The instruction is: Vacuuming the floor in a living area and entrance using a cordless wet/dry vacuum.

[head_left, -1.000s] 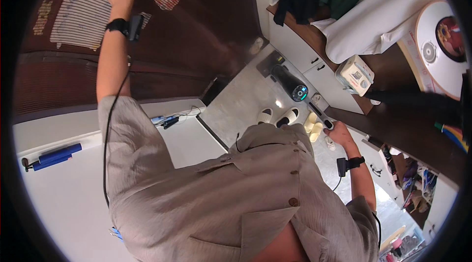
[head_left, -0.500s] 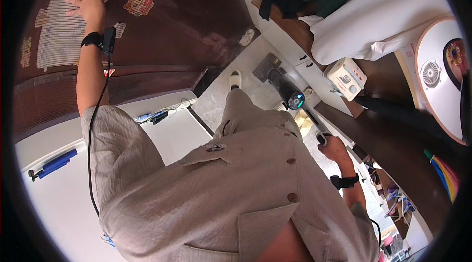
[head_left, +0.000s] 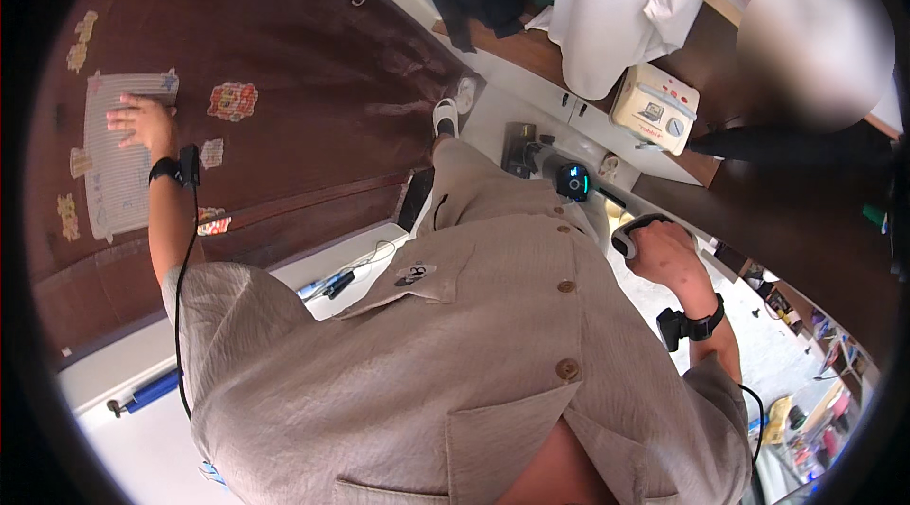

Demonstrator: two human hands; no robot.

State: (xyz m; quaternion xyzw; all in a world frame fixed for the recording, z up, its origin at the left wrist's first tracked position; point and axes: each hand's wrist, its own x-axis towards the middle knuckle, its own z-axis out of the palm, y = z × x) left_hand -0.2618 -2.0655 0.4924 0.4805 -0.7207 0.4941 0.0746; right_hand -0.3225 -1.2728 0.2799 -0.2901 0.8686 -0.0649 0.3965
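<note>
My left hand [head_left: 144,122] lies with fingers spread against a pale ribbed sheet [head_left: 118,178] on a large dark brown panel [head_left: 294,107]. My right hand [head_left: 662,253] is wrapped round the handle [head_left: 626,238] of an upright stick floor cleaner. Its body, with a lit round display [head_left: 573,183], leans beside my leg, and its floor head [head_left: 518,146] rests on the light floor. My own body hides part of the cleaner.
Colourful stickers [head_left: 233,101] dot the brown panel. To the right, a cream box-shaped appliance [head_left: 656,110] stands on a dark wooden top [head_left: 787,192] near a hanging white cloth [head_left: 607,21]. A white slipper [head_left: 445,116] is on my foot. Cables [head_left: 365,263] lie along a white ledge.
The view has turned. My left hand appears lower on the ribbed sheet. My right hand and the cleaner's handle show nearer and larger, and the floor head appears closer to my body.
</note>
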